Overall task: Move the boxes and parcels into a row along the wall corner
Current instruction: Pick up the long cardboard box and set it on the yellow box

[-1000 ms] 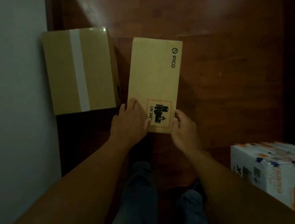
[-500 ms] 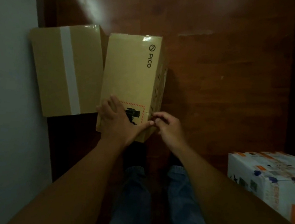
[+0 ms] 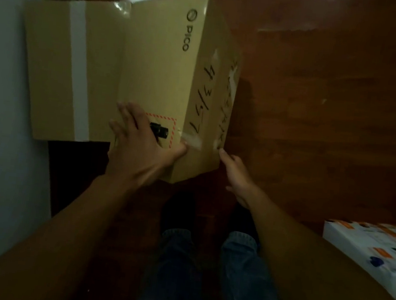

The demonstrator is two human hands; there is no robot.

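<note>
At wall corner: PICO box (image 3: 156, 76) is butted against taped box (image 3: 70, 71).
Left hand (image 3: 140, 148): fingers spread flat on top.
Right hand (image 3: 236, 174): open, fingertips at edge.
Advice: box should be pushed flush, squared.

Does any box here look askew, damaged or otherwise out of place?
Not really. The PICO box stands flush against the taped box. Only the white box, lower right, sits apart from that row.

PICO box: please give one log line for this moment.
PICO box beside taped box | left hand flat on top | right hand at its side
</note>
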